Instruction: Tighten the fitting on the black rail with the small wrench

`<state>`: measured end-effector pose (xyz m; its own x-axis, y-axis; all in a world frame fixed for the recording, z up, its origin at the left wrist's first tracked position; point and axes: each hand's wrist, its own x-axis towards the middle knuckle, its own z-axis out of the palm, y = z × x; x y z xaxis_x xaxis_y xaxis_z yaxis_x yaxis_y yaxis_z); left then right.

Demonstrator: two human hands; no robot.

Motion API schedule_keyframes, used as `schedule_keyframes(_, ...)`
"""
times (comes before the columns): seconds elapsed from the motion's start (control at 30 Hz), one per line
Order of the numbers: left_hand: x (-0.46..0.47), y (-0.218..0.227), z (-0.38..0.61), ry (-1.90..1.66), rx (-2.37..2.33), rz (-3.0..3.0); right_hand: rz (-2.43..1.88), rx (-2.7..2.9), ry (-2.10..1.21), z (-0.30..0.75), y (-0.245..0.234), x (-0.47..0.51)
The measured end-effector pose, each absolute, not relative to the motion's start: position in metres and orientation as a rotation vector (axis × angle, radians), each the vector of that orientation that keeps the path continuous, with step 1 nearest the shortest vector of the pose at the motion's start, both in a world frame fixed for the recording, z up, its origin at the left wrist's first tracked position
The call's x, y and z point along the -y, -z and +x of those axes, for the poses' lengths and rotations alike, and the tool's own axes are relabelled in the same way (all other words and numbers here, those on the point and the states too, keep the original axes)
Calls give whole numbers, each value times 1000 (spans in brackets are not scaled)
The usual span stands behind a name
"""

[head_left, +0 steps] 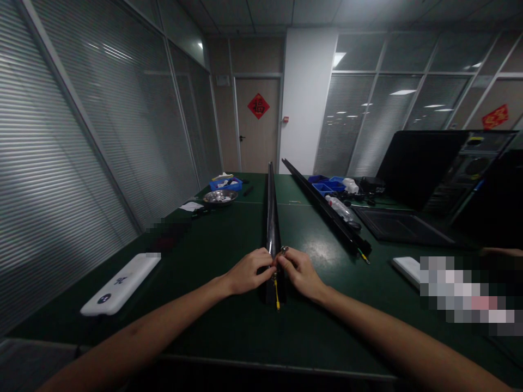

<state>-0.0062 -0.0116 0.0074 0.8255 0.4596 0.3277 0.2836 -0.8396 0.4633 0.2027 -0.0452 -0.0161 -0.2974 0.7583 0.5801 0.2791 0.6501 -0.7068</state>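
Observation:
A long black bar [271,212] lies along the middle of the green table [220,239], running away from me. My left hand [248,270] and my right hand [299,270] meet over its near end, fingers pinched together. Between the fingertips sits a small metal piece [283,250]. A thin yellow wire [277,292] hangs from the bar's end below the hands. What exactly each hand pinches is too small to make out.
A second long black bar [322,209] lies to the right with a plastic bottle [340,208] beside it. A white device [121,283] lies at the left. A metal bowl [220,197] and blue bins [327,185] stand farther back. A dark computer case [441,169] is at the right.

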Motion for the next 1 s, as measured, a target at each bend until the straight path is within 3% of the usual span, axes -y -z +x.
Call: schedule_keyframes(1.0,10,-4,-6,-625,-553,2590,-836,1861,-598,203,19,45)
